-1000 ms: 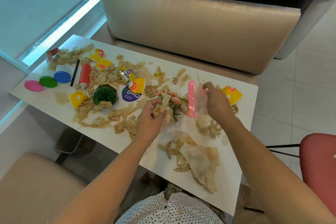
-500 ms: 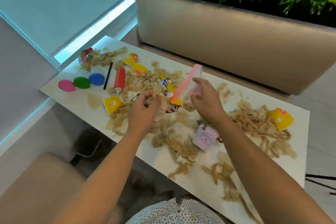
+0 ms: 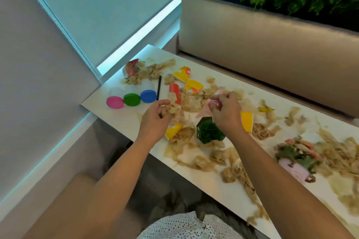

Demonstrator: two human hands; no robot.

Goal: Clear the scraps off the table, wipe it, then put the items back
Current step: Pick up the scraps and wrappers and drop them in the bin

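Beige crumpled paper scraps (image 3: 236, 172) lie all over the white table (image 3: 120, 120). My left hand (image 3: 155, 120) is closed on a wad of scraps (image 3: 173, 109) near the table's left part. My right hand (image 3: 225, 112) holds a clear bag with a pink strip (image 3: 207, 107) just above a small green plant in a black wire pot (image 3: 209, 132). A red tube (image 3: 174, 92) and torn yellow paper cups (image 3: 192, 83) lie among the scraps beyond my hands.
Pink (image 3: 115, 102), green (image 3: 132, 99) and blue (image 3: 148, 96) lids and a black straw (image 3: 159, 87) sit at the table's left end. A pink flower pot (image 3: 297, 169) stands at the right. A beige bench back (image 3: 262, 44) runs behind the table, under green foliage.
The view has swung left along the table. Both hands have moved toward the table's left part; the left hand now grips scraps by the red tube, and the bag hangs lower.
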